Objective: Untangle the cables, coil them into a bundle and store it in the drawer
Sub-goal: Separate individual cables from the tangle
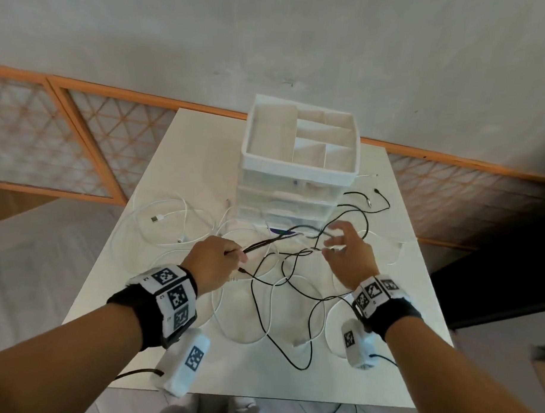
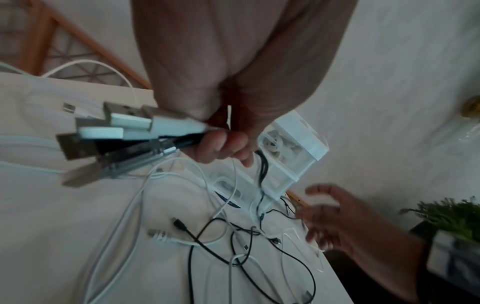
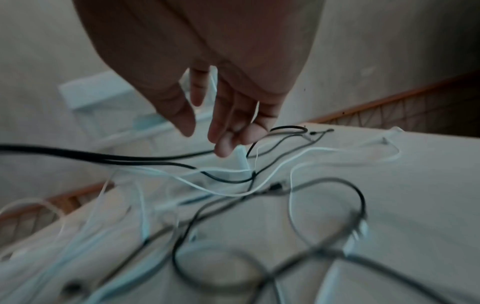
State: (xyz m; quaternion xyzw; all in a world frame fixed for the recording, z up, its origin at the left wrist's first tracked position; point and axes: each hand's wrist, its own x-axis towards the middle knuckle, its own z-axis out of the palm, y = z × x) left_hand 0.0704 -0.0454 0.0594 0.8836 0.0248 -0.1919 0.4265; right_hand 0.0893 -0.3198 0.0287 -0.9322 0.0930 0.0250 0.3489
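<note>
Black cables (image 1: 293, 287) and white cables (image 1: 172, 221) lie tangled across the white table (image 1: 199, 142). My left hand (image 1: 235, 256) grips a bunch of cable ends; in the left wrist view several white and black USB plugs (image 2: 116, 133) stick out of its fist (image 2: 221, 142). From that fist, black strands (image 3: 130, 158) stretch toward my right hand (image 1: 335, 242). The right hand hovers with relaxed, spread fingers (image 3: 226, 127) just over the tangle and holds nothing. The white drawer unit (image 1: 290, 200) stands behind the cables.
An open tray with dividers (image 1: 254, 156) tops the drawer unit. Loose black cable ends (image 1: 370, 203) lie to its right. The table's edges drop off left, right and front. An orange-framed lattice panel (image 1: 82, 138) runs behind. A green plant (image 2: 451, 216) stands off the right side.
</note>
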